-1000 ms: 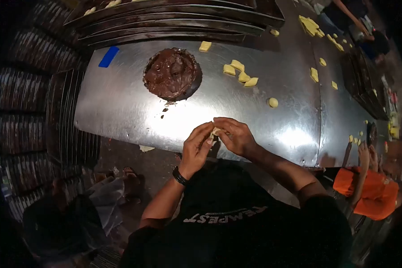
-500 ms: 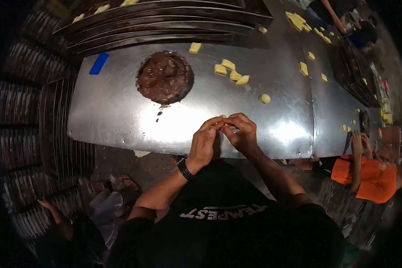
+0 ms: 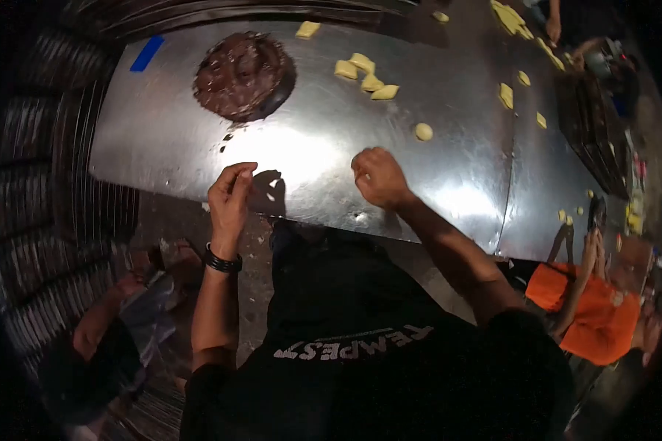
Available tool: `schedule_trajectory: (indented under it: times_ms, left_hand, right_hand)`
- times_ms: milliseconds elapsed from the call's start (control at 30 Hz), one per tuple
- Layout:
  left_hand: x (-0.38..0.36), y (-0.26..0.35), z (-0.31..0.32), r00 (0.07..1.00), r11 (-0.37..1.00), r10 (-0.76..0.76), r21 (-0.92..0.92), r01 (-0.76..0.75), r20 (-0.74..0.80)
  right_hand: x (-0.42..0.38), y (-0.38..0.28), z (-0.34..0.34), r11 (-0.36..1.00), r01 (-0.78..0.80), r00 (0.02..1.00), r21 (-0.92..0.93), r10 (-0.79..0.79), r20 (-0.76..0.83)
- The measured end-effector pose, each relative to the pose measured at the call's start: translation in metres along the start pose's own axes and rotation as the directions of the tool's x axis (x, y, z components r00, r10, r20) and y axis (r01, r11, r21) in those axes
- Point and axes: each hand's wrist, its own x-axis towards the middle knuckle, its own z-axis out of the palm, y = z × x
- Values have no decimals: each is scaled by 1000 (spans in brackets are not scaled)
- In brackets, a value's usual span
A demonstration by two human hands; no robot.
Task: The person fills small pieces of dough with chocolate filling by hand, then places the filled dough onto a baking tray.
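Observation:
My left hand [image 3: 230, 198], with a dark band at the wrist, is over the table's near edge below the chocolate-brown mass. Its thumb and forefinger are pinched together, and I cannot make out anything between them. My right hand [image 3: 380, 178] is curled over the metal table [image 3: 309, 191], fingers bent inward, so whatever they hold is hidden. A round yellow dough ball [image 3: 423, 131] sits just beyond my right hand. Farther back lies a cluster of several flat yellow dough pieces [image 3: 368, 82]. The glossy brown paste [image 3: 241, 73] is heaped at the left of the table.
A blue strip [image 3: 147, 54] and one dough piece [image 3: 308, 29] lie toward the back. Dark trays [image 3: 592, 132] stand at the right. A co-worker in an orange shirt [image 3: 588, 312] is at the right, another person [image 3: 95, 345] at lower left. More dough [image 3: 511, 18] lies far right.
My hands were together at the fingertips and have come apart, the left moving left, the right staying over the table. The view has shifted, so the table things appear higher in it.

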Motion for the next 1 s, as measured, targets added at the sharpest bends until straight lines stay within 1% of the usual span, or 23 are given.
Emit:
schedule_trajectory:
  times_ms: [33, 133, 167, 200, 233, 267, 333, 367, 467, 500, 533, 600, 633, 667, 733, 800, 833, 867, 933, 967, 1000]
  left_hand:
    - [2, -1, -3, 1000, 1000, 3, 0, -3, -27]
    - [6, 5, -16, 999, 998, 6, -59, -9, -40]
    - [6, 7, -22, 999, 995, -48, -87, 47, -8]
    - [8, 6, -25, 998, 992, -61, -109, 60, -6]
    - [9, 1, -25, 997, 989, -78, -130, 77, -2]
    - [11, -3, -25, 995, 984, -96, -152, 96, 6]
    - [17, -8, -21, 988, 961, -120, -241, 139, 95]
    - [21, -4, -20, 983, 959, -108, -244, 143, 151]
    - [33, 6, -20, 936, 946, -95, -263, 191, 340]
    - [37, 8, -22, 925, 949, -81, -254, 186, 372]
    - [41, 12, -28, 914, 975, -51, -180, 133, 403]
    - [46, 12, -26, 905, 960, -47, -230, 157, 424]
    - [50, 12, -24, 888, 956, -55, -231, 178, 457]
    - [56, 11, -17, 869, 961, -53, -213, 179, 492]
    - [64, 9, 1, 842, 970, -55, -172, 174, 536]
    - [79, 18, 28, 855, 970, -50, -179, 164, 515]
    - [93, 18, 44, 876, 987, 12, -147, 68, 483]
    - [109, 15, 62, 891, 993, 75, -114, -26, 447]
    - [143, 12, 100, 936, 984, 160, 27, -178, 314]
    - [157, 15, 115, 939, 957, 211, 139, -255, 270]
    - [177, 0, 135, 924, 898, 330, 236, -370, 195]
  right_hand:
    - [-12, 1, 15, 982, 112, 989, -154, -125, -79]
    - [-43, 25, 5, 916, 401, 910, -17, -400, -108]
    - [-51, 48, -9, 932, 354, 933, -83, -345, 104]
    - [-47, 65, -19, 931, 328, 913, -160, -269, 308]
    - [-35, 59, -20, 954, 208, 977, -217, -192, 92]
    - [-23, 49, -20, 968, 72, 986, -242, -107, -131]
    - [2, 23, 3, 951, -155, 955, -268, 75, -287]
    - [7, 11, 14, 922, -281, 914, -266, 173, -366]
    - [-25, 2, 30, 941, -90, 967, -325, 4, -256]
    - [-37, 3, 23, 980, -56, 970, -192, 8, -242]
    - [-35, 11, 18, 970, -87, 966, -225, 27, -256]
    - [-48, 25, 9, 937, -189, 949, -293, 97, -301]
    - [-33, 29, 12, 913, -277, 883, -299, 120, -453]
    - [-19, 24, 12, 902, -389, 809, -190, 235, -538]
    - [-14, 22, 26, 884, -400, 756, -240, 170, -632]
    - [-37, 26, 26, 925, -182, 910, -332, 30, -414]
    - [-47, 23, 10, 968, -28, 932, -247, -64, -357]
    - [-54, 36, 1, 968, -2, 931, -249, -89, -355]
    - [-67, 63, -13, 969, 57, 931, -240, -139, -338]
    - [-52, 50, -27, 972, -128, 924, -196, 45, -381]
    - [-44, 52, -22, 961, -184, 912, -208, 88, -402]
